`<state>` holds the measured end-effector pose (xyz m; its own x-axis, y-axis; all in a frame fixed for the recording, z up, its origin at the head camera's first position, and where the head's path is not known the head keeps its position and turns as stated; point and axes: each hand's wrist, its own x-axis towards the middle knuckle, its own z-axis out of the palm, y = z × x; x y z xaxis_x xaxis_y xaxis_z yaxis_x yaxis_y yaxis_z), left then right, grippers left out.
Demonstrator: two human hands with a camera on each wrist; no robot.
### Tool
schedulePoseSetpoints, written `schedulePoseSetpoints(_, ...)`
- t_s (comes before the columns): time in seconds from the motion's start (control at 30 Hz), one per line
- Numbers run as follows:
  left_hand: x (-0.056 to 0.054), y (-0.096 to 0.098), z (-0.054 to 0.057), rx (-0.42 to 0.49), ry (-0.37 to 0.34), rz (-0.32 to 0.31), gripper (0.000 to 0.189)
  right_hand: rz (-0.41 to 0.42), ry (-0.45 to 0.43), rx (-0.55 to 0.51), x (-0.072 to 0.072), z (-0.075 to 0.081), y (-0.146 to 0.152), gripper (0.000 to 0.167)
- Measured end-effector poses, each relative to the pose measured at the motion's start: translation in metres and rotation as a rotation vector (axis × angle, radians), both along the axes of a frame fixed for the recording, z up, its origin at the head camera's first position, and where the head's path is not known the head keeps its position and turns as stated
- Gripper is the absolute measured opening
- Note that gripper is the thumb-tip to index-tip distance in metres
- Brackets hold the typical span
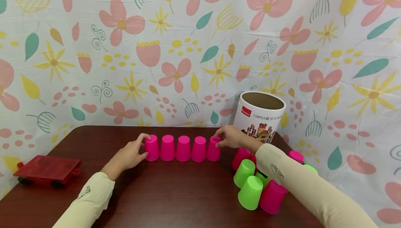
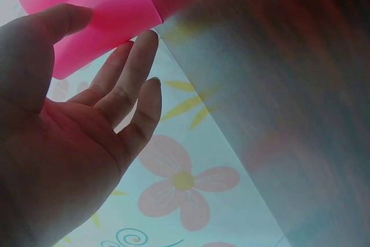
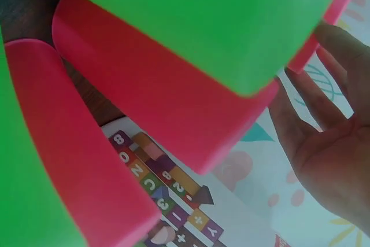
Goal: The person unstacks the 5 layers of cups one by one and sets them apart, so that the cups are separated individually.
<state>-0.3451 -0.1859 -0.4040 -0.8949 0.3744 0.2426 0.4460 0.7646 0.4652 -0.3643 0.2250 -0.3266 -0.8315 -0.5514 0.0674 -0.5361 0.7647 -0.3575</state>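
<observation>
Both hands sit at the two ends of a row of pink cups on the brown bench. From the head view, the left hand reaches forward with its arm stretched out, and its fingers and thumb curl round the cup at the left end of the row. The right hand reaches across from the right, and its fingertips touch the top of the cup at the right end of the row. The five cups stand upside down, side by side. To the right of the row, a heap of green and pink cups lies under the right sleeve. Behind the right end of the row stands a white tub with no lid. Far to the left of the row lies a red toy cart.

From the left wrist view, the left hand shows its palm, with thumb and fingertips against a pink cup.

From the right wrist view, the right hand is spread, palm showing, fingers straight. Green and pink cups fill most of this view, very close.
</observation>
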Motion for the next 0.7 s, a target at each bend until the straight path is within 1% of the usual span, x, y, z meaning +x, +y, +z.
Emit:
schedulePoseSetpoints(0.1,0.0,0.001,0.0,-0.003,0.0,-0.003,0.055,-0.011,0.015,-0.008,0.002,-0.001,0.0,0.025)
schedulePoseSetpoints(0.23,0.001,0.002,-0.001,0.0,-0.002,-0.008,0.056,-0.017,0.0,-0.038,0.007,0.002,0.003,0.026)
schedulePoseSetpoints(0.33,0.002,0.002,-0.001,0.005,-0.005,-0.01,0.056,-0.028,-0.005,-0.102,0.013,0.006,0.006,0.027)
schedulePoseSetpoints(0.37,0.002,0.002,-0.001,0.007,-0.004,-0.012,0.056,-0.034,0.005,-0.125,0.015,0.007,0.007,0.027)
schedulePoseSetpoints(0.47,0.002,0.002,-0.001,0.011,0.0,-0.019,0.056,-0.035,0.068,-0.199,0.024,0.011,0.011,0.026)
schedulePoseSetpoints(0.53,0.002,0.002,-0.001,0.01,0.002,-0.017,0.056,-0.037,0.127,-0.242,0.031,0.013,0.014,0.026)
schedulePoseSetpoints(0.7,0.002,0.001,0.0,0.004,-0.004,0.003,0.056,-0.03,0.257,-0.346,0.054,0.025,0.017,0.026)
